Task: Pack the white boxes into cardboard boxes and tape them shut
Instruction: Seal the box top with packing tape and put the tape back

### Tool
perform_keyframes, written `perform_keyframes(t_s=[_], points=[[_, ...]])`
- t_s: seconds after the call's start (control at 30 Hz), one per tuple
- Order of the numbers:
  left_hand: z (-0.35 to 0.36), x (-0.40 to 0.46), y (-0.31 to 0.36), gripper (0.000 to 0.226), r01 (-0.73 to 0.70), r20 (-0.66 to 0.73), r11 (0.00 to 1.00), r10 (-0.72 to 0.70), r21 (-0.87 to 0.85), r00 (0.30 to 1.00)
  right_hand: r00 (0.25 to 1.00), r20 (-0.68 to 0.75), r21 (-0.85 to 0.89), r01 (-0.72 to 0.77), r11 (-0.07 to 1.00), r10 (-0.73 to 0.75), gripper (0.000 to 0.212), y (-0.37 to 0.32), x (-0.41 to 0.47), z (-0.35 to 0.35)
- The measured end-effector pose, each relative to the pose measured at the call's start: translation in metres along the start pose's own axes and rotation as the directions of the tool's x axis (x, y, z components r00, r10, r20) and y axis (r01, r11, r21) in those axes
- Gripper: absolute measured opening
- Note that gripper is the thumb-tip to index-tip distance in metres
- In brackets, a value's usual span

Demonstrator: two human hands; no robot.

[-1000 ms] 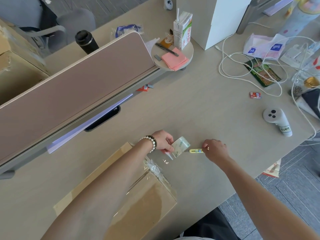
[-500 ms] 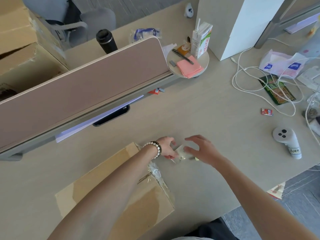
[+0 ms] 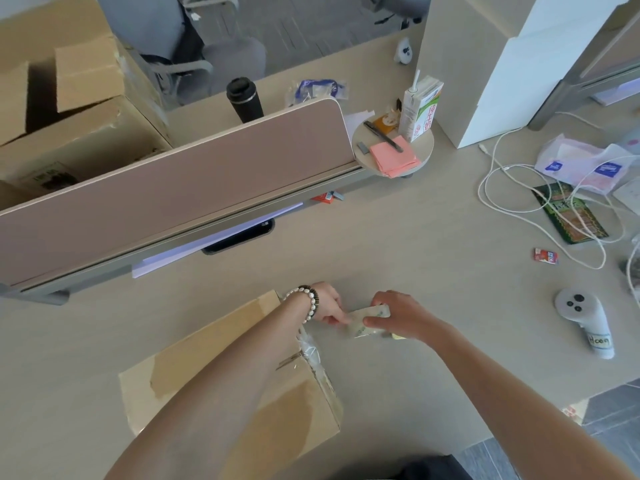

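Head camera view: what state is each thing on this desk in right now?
Cardboard box: flaps closed, taped, lying on desk.
Tape roll: held between both hands.
Left hand: pinches the tape.
Right hand: grips the tape roll.
Large carton: flaps open.
Black bottle: upright, capped.
Drink carton: upright, straw in.
White controller: lying on its side.

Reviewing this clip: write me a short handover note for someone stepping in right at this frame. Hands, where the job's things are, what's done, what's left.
Left hand: pinches one end of the clear tape strip.
Right hand: pinches the strip's other end; a yellow tool peeks out under it, whether held I cannot tell.
Cardboard box: on the desk under the left forearm, flaps closed, some tape and crumpled clear film at its near-right edge.
Done: box closed, partly taped. Its contents are not visible.
Left: probably lay this strip on the box and press it down. A second, open carton sits far left.
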State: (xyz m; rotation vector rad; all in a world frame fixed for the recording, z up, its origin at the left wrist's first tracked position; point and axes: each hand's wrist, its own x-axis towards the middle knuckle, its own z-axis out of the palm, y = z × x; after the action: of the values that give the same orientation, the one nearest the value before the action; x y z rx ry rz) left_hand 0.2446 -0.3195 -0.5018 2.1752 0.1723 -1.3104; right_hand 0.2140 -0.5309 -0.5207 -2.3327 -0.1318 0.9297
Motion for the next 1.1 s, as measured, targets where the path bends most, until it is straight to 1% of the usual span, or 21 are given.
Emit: perform_keyframes(t_s=[0.1, 0.13, 0.17, 0.23, 0.33, 0.43, 0.5, 0.57, 0.63, 0.7, 0.77, 0.87, 1.1], points=[[-0.001, -0.007, 0.005, 0.025, 0.013, 0.01, 0.975, -0.011, -0.224, 1.0, 1.0, 0.001, -0.013, -0.021, 1.0, 0.021, 0.029, -0.001, -0.005, -0.004], [-0.002, -0.01, 0.007, 0.024, 0.015, 0.02, 0.965, -0.01, -0.262, 1.0, 0.999, -0.006, 0.01, -0.037, 0.999, 0.037, 0.028, -0.001, -0.008, -0.007], [-0.004, -0.014, 0.01, 0.023, 0.009, 0.028, 0.964, -0.002, -0.265, 1.0, 0.998, -0.022, 0.034, -0.052, 0.998, 0.053, 0.027, -0.003, -0.011, -0.01], [-0.008, -0.023, 0.015, 0.018, -0.039, 0.003, 0.971, 0.041, -0.235, 0.999, 0.997, -0.06, 0.049, -0.047, 0.998, 0.05, 0.024, -0.007, -0.017, -0.019], [-0.019, -0.038, 0.026, 0.014, -0.129, -0.101, 0.978, 0.113, -0.166, 0.988, 0.995, -0.1, 0.054, 0.004, 0.999, 0.002, 0.025, -0.016, -0.025, -0.035], [-0.034, -0.052, 0.036, 0.013, -0.178, -0.17, 0.977, 0.157, -0.117, 0.973, 0.992, -0.12, 0.135, 0.06, 0.989, -0.044, 0.027, -0.022, -0.032, -0.047], [-0.044, -0.06, 0.041, 0.011, -0.183, -0.207, 0.98, 0.163, -0.078, 0.965, 0.987, -0.136, 0.193, 0.112, 0.975, -0.087, 0.027, -0.025, -0.035, -0.052], [-0.054, -0.066, 0.047, 0.012, -0.169, -0.276, 0.985, 0.157, -0.022, 0.948, 0.982, -0.147, 0.241, 0.156, 0.958, -0.123, 0.024, -0.03, -0.036, -0.056], [-0.064, -0.071, 0.051, 0.015, -0.157, -0.376, 0.988, 0.143, -0.006, 0.916, 0.977, -0.167, 0.322, 0.179, 0.929, -0.131, 0.022, -0.037, -0.035, -0.057], [-0.072, -0.075, 0.055, 0.013, -0.159, -0.444, 0.987, 0.141, -0.005, 0.885, 0.973, -0.2, 0.421, 0.193, 0.886, -0.117, 0.021, -0.045, -0.033, -0.056], [-0.076, -0.078, 0.059, 0.011, -0.164, -0.481, 0.986, 0.151, 0.016, 0.864, 0.967, -0.239, 0.449, 0.196, 0.872, -0.094, 0.02, -0.054, -0.03, -0.055], [-0.084, -0.082, 0.065, 0.015, -0.155, -0.53, 0.987, 0.156, 0.048, 0.833, 0.96, -0.273, 0.474, 0.186, 0.861, -0.057, 0.021, -0.064, -0.025, -0.055], [-0.116, -0.09, 0.078, 0.017, -0.164, -0.516, 0.972, 0.227, 0.165, 0.826, 0.954, -0.295, 0.538, 0.211, 0.816, -0.052, 0.022, -0.083, -0.009, -0.06]])
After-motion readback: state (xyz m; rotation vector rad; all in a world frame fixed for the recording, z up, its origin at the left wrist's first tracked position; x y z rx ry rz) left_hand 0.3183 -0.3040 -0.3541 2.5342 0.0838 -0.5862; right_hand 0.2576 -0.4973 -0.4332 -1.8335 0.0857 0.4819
